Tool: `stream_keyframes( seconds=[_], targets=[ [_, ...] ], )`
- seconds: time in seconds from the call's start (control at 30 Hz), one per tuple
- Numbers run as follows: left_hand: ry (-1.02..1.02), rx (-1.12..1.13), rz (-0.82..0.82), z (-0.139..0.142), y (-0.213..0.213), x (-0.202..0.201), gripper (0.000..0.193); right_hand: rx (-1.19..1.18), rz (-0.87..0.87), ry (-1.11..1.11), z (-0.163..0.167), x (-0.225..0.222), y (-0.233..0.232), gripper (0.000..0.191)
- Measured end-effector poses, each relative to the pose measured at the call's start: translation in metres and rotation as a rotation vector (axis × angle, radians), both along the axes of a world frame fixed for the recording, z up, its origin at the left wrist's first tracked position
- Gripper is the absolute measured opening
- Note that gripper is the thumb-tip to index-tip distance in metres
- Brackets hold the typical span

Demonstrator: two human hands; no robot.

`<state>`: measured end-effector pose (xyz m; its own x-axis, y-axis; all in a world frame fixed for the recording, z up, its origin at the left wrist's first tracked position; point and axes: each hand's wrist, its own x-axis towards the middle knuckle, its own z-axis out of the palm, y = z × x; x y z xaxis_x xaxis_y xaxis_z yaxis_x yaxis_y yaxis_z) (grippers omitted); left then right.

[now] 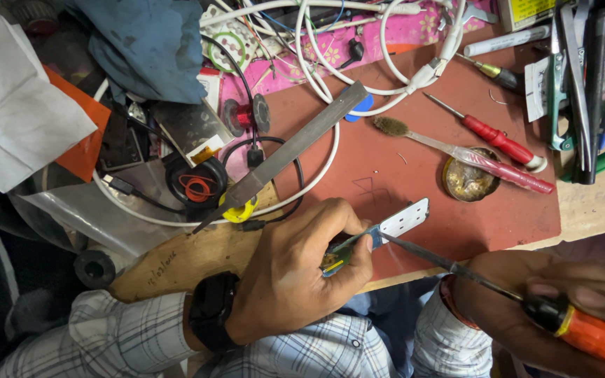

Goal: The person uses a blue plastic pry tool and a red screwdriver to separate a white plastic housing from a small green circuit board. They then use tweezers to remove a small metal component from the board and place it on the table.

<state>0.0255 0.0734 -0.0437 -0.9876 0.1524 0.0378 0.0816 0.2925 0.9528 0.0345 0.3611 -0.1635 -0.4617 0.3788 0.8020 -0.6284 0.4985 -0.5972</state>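
A small circuit board (395, 225) — white at its far end, green and yellow where it is gripped — is held clenched in the left hand (295, 276), just above the near edge of the red mat (414, 175) on the counter (190, 255). An orange-handled screwdriver (526, 301) is grasped in the right hand (547, 308), and its tip is set against the board close to the left thumb. The work appears to be in its middle: the board is lifted and being worked on, not yet laid down. Whether a screw is loosened or a part pried cannot be told. A metal file (285, 154), a worn toothbrush (456, 150), a red screwdriver (491, 136) and a round tin (469, 180) lie untouched — well apart from both hands.
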Motion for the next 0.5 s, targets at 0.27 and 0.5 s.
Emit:
stream_keyframes(
  seconds=[0.27, 0.5],
  targets=[
    [-0.007, -0.007, 0.001, -0.001, 0.0, 0.001, 0.013, 0.241, -0.142, 0.05, 0.013, -0.012, -0.005, 0.047],
    [-0.03, -0.01, -0.002, 0.001, 0.0, 0.001, 0.013, 0.166, -0.147, 0.021, 0.029, -0.019, -0.024, 0.048]
  ],
)
